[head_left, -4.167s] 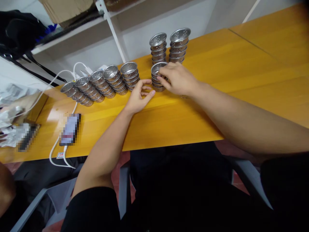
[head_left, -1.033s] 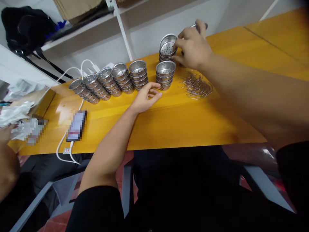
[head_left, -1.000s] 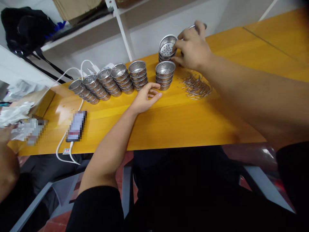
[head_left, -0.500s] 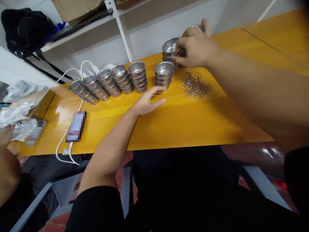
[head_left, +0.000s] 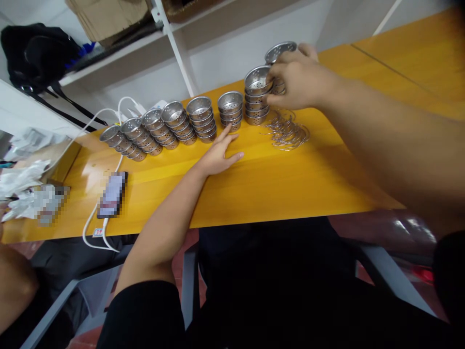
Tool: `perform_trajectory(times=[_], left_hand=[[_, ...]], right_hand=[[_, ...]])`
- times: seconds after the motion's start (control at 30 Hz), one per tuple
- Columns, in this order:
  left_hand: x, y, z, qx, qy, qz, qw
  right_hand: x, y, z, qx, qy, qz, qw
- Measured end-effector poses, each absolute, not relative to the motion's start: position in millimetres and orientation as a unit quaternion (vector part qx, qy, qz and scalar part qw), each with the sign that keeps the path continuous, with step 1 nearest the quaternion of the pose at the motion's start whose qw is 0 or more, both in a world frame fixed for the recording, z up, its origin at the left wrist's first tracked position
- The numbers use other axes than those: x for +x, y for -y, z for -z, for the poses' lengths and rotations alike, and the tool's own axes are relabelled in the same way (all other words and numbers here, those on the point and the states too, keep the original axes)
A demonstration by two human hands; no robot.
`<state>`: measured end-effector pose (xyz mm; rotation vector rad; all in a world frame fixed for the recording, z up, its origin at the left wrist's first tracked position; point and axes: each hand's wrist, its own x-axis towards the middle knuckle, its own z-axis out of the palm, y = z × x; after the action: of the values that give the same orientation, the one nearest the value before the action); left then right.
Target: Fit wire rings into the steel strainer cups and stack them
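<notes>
Metal cups (head_left: 256,107), perforated and nested into one upright stack, had just come forward on the yellow counter (head_left: 290,179). Half a second earlier they stood partly behind the neighbouring stack (head_left: 231,112); now they stood just to its right, with their lower rims in plain sight. That neighbouring stack had also shifted leftward, nearer the row of five stacks (head_left: 160,132), though a gap remained. As far as these pictures let one judge, the row was growing to the right, with both stacks now nearly in line with it.

The right hand (head_left: 302,80) reached over from the right, its thumb and forefinger curved against the right side of the forward-brought cups; whether they pinched the rim or only pushed, I could not tell. The rear stack (head_left: 280,51) stood behind that hand, largely hidden by it. The left hand (head_left: 218,157) lay low over the counter with fingers spread, the forefinger reaching the neighbouring stack's base, apparently touching it. Curved wires (head_left: 289,133) lay heaped in front of the right hand, apart from both hands' fingers.
</notes>
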<state>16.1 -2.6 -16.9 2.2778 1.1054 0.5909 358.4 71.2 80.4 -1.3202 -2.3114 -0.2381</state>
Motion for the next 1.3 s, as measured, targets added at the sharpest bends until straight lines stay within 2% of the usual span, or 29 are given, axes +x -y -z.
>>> perform_trajectory(times=[0.23,0.47,0.67,1.03,1.17,1.3], left_hand=[[16.2,7.3,8.2,0.824,-0.455,-0.215,0.260],[17.2,13.9,-0.7,0.826,-0.467,-0.195,0.250],[11.0,7.7,5.0,0.820,-0.465,-0.218,0.252],[19.5,22.6,-14.6,0.828,-0.477,-0.193,0.223],[15.2,16.1,-3.6,0.833,-0.440,-0.227,0.245],[16.1,5.6,13.8,0.819,-0.391,-0.280,0.312]], right_hand=[[358.8,-67.6,-74.4,-0.466,0.848,0.002,0.254],[348.3,-41.8,-44.1,-0.439,0.773,-0.206,0.410],[334.9,-39.1,-24.7,-0.460,0.756,-0.236,0.401],[311.1,-73.2,0.5,-0.389,0.699,-0.342,0.493],[323.1,-71.9,-1.8,-0.404,0.696,-0.342,0.484],[333.8,-46.3,-10.4,-0.342,0.736,-0.385,0.441]])
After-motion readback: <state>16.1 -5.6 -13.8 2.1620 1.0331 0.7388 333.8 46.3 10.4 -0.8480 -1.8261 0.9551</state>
